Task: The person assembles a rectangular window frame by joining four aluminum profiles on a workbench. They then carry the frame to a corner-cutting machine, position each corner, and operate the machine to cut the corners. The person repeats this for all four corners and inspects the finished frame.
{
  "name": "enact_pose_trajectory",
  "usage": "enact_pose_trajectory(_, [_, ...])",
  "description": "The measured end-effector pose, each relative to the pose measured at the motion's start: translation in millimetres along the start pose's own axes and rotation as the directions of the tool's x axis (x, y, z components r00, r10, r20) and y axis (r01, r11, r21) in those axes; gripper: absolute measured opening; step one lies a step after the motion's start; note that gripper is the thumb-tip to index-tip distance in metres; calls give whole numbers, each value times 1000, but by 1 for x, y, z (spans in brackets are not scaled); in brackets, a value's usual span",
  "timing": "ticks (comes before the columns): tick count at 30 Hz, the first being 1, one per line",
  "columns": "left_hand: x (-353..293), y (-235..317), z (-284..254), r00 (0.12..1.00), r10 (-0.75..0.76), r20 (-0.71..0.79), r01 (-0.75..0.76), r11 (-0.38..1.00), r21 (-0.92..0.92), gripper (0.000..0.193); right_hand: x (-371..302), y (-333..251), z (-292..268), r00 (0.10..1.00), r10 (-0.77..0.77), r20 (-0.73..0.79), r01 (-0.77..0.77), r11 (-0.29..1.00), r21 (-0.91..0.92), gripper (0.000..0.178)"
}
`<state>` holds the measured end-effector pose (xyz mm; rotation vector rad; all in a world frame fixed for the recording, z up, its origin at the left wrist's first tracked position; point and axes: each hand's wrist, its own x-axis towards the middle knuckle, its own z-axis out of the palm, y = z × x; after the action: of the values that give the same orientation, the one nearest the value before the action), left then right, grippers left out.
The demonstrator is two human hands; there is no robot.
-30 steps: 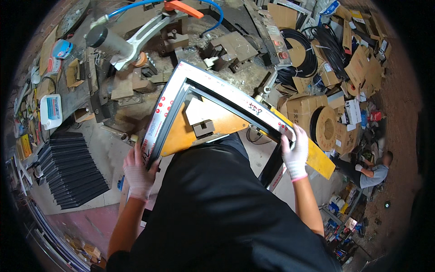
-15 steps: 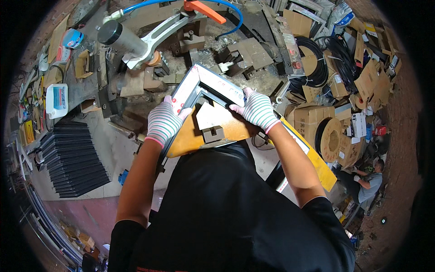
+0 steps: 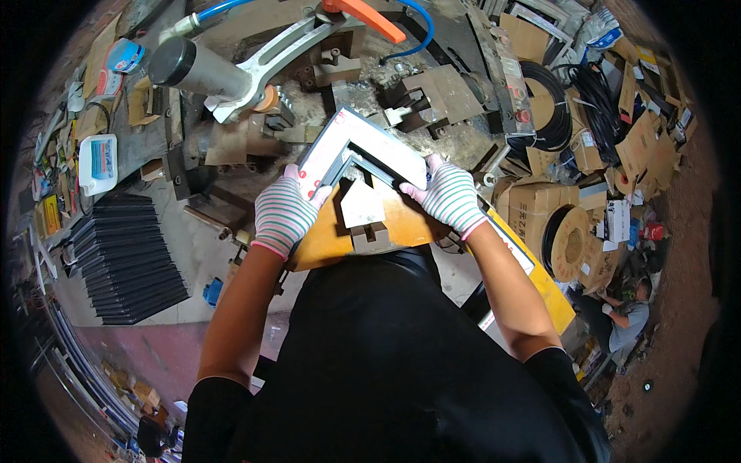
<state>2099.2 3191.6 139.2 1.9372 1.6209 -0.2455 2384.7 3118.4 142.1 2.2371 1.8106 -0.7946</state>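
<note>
Both my hands wear striped knit gloves. Between them is an L-shaped corner of a frame (image 3: 333, 137), made of white-faced profiles with grey edges, its point facing away from me. My left hand (image 3: 285, 212) grips the left leg, thumb on the inner side. My right hand (image 3: 450, 193) grips the end of the right leg the same way. Inside the corner lies a white five-sided plate (image 3: 361, 204) on an orange-yellow board (image 3: 409, 218). A notched metal block (image 3: 370, 238) sits at the plate's near edge. The gloves hide parts of both legs.
Beyond the frame stand a grey cylinder on a metal arm (image 3: 208, 73), an orange lever (image 3: 367, 17) and steel blocks (image 3: 436, 96). Stacked black profiles (image 3: 131, 262) lie left. A yellow beam (image 3: 540, 289), cartons (image 3: 532, 208) and a seated person (image 3: 629, 320) are on the right.
The view has shifted slightly. The frame corner has tilted a little, and its white face now catches more glare. Both hands keep their grip on the legs.
</note>
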Motion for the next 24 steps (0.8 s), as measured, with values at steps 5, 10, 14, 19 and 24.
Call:
enact_pose_trajectory(5, [4,-3,3,1000,3,24,-6,994,110,63,1,-3,-1,999,26,36,-27,999,35,70])
enact_pose_trajectory(10, [6,-6,7,1000,21,12,-22,987,159,67,4,0,5,999,23,48,-24,999,23,69])
enact_pose_trajectory(14, [10,-7,5,996,-17,92,-1,982,188,69,5,5,9,999,6,39,-6,1000,9,70])
enact_pose_trajectory(19, [9,-6,8,997,-6,71,-4,991,137,65,5,6,15,1000,5,11,-6,998,57,67])
enact_pose_trajectory(24, [10,-7,10,995,-39,93,27,991,128,62,5,7,18,1000,7,6,-8,998,58,70])
